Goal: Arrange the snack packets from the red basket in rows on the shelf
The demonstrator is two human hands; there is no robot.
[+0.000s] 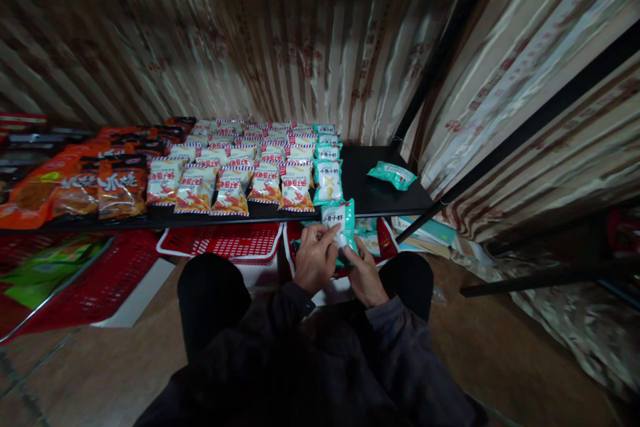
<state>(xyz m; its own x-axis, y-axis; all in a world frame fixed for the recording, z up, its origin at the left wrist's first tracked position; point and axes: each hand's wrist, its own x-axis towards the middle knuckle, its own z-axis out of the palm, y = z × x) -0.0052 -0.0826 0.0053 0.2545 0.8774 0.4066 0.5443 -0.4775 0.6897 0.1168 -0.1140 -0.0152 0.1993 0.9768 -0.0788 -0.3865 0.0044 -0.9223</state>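
Both of my hands grip a small teal-and-white snack bag (336, 217), held upright just in front of the shelf's front edge. My left hand (316, 257) has its fingers against the bag's left side, partly across its front. From the lower right, my right hand (364, 275) pinches the bag with the thumb on its front. Just behind it, a column of matching teal snack bags (329, 180) stands on the black shelf (357, 180). Below my hands, a red basket (387, 240) holds more teal bags, partly hidden by my hands.
White shrimp-snack bags (233, 187) stand in rows left of the teal column, with orange-and-black packets (123, 187) farther left. One teal bag (393, 175) lies alone at the shelf's right. Red baskets (220, 240) sit below. A black post (445, 200) rises at the right.
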